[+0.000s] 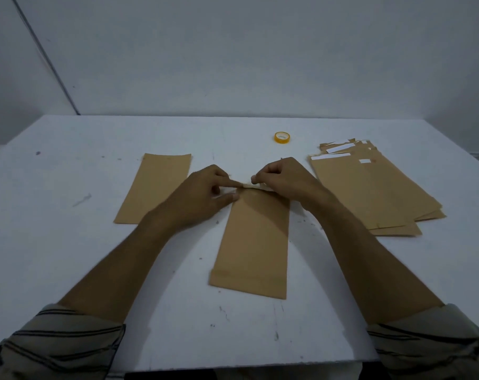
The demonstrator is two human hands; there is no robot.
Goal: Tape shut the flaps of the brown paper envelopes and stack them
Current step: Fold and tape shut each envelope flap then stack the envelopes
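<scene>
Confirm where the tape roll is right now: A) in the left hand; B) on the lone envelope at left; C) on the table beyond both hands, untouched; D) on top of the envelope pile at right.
C: the yellow tape roll lies on the white table past the left hand and right hand, which both pinch the top edge of the middle envelope.

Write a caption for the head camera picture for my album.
Left hand and right hand pinch the top edge of a brown envelope, tape roll behind.
</scene>
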